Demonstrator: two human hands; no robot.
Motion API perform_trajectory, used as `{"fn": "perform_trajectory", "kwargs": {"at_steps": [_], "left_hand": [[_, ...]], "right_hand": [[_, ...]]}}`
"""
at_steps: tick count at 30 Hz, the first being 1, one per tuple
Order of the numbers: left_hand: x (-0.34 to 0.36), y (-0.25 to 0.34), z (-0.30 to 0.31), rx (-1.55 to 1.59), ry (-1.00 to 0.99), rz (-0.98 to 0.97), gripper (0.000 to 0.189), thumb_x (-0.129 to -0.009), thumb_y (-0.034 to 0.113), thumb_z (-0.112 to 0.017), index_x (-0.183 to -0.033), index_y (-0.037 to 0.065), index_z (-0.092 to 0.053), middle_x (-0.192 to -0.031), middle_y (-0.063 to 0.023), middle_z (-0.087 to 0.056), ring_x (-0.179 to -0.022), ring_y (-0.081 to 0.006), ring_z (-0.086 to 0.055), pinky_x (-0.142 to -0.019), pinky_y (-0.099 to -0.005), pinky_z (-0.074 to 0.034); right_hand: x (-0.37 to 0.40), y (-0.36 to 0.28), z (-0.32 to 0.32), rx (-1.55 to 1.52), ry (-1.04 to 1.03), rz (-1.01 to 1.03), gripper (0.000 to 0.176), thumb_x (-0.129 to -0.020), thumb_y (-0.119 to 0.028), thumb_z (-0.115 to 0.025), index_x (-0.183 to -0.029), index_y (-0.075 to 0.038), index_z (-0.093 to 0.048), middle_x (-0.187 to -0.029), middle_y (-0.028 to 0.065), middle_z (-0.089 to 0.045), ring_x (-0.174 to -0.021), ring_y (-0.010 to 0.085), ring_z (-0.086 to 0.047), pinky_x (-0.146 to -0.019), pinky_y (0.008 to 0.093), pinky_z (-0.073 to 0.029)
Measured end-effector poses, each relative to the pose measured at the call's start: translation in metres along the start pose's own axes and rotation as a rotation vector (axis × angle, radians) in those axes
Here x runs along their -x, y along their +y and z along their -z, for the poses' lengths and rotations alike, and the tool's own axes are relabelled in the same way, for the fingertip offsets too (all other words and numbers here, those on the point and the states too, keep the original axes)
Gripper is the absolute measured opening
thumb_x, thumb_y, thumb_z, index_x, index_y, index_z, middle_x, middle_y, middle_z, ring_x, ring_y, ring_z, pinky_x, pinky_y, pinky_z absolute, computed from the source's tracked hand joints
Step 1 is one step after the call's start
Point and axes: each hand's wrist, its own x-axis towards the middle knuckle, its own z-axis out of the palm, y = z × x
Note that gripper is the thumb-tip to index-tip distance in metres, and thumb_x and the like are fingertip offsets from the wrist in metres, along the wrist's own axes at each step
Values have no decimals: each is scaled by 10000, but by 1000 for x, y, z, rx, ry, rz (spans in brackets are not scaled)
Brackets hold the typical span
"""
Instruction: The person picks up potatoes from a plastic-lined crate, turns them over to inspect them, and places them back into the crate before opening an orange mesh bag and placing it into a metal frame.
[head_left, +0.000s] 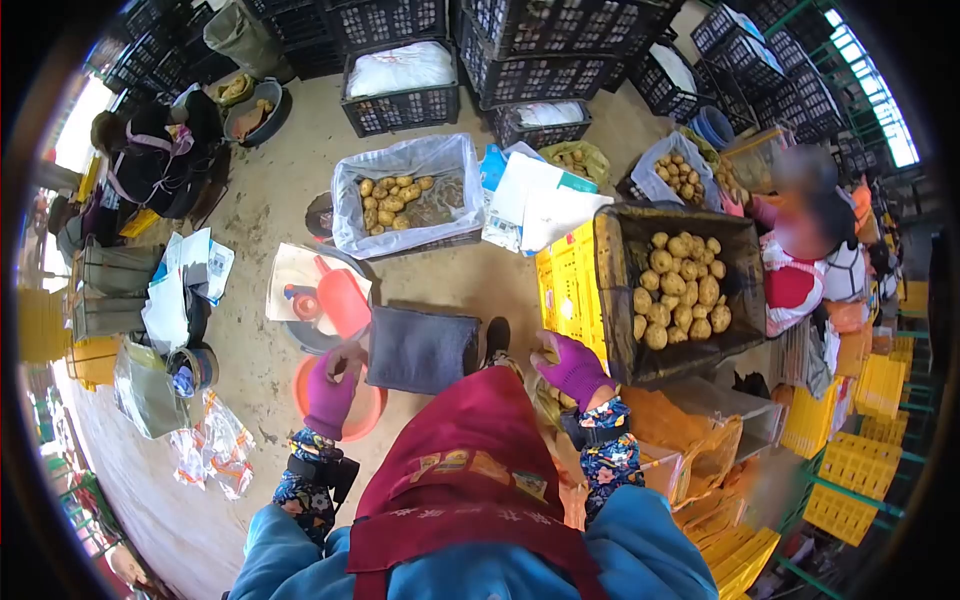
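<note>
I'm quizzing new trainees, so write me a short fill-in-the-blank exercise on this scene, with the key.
1. The left hand and the right hand both wear gloves coloured ____.
2. In this view, the dark-lined crate of potatoes stands to the ____ of the clear-lined crate.
3. In this view, the red scoop lies to the ____ of the dark rectangular pad.

Missing words: purple; right; left.

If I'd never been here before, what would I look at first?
Probably the potatoes in the dark-lined crate, ahead of the person's right hand. Next, perhaps, the bright purple gloves, one each side of the maroon apron at the bottom. Beyond the left hand lies a red scoop.
</note>
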Motion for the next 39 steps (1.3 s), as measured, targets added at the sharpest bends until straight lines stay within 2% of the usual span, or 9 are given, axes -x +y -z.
{"fn": "perform_trajectory", "kwargs": {"at_steps": [14, 16, 17, 24, 26, 30, 35, 37, 39], "left_hand": [[-224, 77, -5, -31, 728, 82, 232, -923, 49, -582, -1141, 1, -643, -1023, -71, -683, -957, -168, -647, -841, -297, -498], [-229, 75, 2, 62, 871, 117, 241, -915, 37, -582, -1144, -14, -638, -1035, -72, -682, -965, -169, -648, -847, -288, -495], [-227, 77, 10, 22, 849, 170, 295, -960, 62, -532, -1229, -53, -568, -1151, -154, -644, -1035, -236, -643, -919, -338, -507], [-265, 97, 17, 275, 1107, 158, 273, -935, 32, -553, -1189, -63, -585, -1131, -133, -641, -1006, -220, -644, -923, -326, -509], [-278, 94, 19, 196, 1063, 129, 290, -957, 66, -542, -1214, -63, -571, -1143, -154, -643, -1026, -234, -646, -923, -335, -513], [-333, 62, 15, 189, 928, 119, 289, -966, 77, -536, -1218, -63, -567, -1122, -156, -653, -1014, -231, -656, -911, -333, -522], [-441, -60, -25, -7, 623, 77, 219, -906, 16, -573, -1109, -30, -642, -1009, -118, -692, -906, -193, -685, -824, -295, -522], [-470, -115, -46, 80, 465, 138, 235, -936, 11, -541, -1154, -46, -609, -1063, -127, -670, -980, -197, -661, -876, -296, -510], [-489, -161, -69, 129, 411, 209, 241, -917, -8, -555, -1148, -34, -619, -1066, -112, -673, -979, -182, -661, -865, -286, -509]], "right_hand": [[-375, -59, 96, 216, -277, 170, 503, -809, -375, -668, -1224, -101, -594, -1154, 151, -662, -1050, 349, -625, -895, 440, -495], [-404, -72, 114, 182, -245, 247, 506, -818, -398, -655, -1227, -105, -594, -1159, 144, -662, -1037, 346, -630, -887, 440, -497], [-419, -75, 118, 223, -252, 267, 508, -823, -408, -648, -1229, -107, -594, -1161, 143, -662, -1036, 346, -631, -886, 442, -497], [-476, -98, 111, 364, -410, 262, 521, -845, -412, -631, -1259, -100, -574, -1200, 159, -642, -1089, 339, -612, -922, 424, -484], [-491, -111, 102, 338, -484, 224, 533, -849, -343, -651, -1289, -61, -548, -1264, 165, -614, -1167, 325, -584, -979, 380, -463], [-509, -148, 90, 406, -541, 124, 467, -861, -374, -613, -1237, -98, -595, -1136, 151, -672, -1056, 324, -637, -897, 407, -497], [-547, -63, -27, 413, -834, 155, 411, -892, -448, -500, -1115, -137, -653, -1084, 122, -687, -999, 323, -654, -860, 450, -513], [-548, -11, -103, 395, -1011, 136, 412, -908, -440, -474, -1083, -115, -657, -1103, 130, -679, -1009, 315, -652, -864, 452, -508], [-531, 55, -198, 285, -1108, -43, 418, -920, -437, -464, -1059, -96, -662, -1092, 151, -675, -1016, 325, -646, -880, 450, -496]]}}
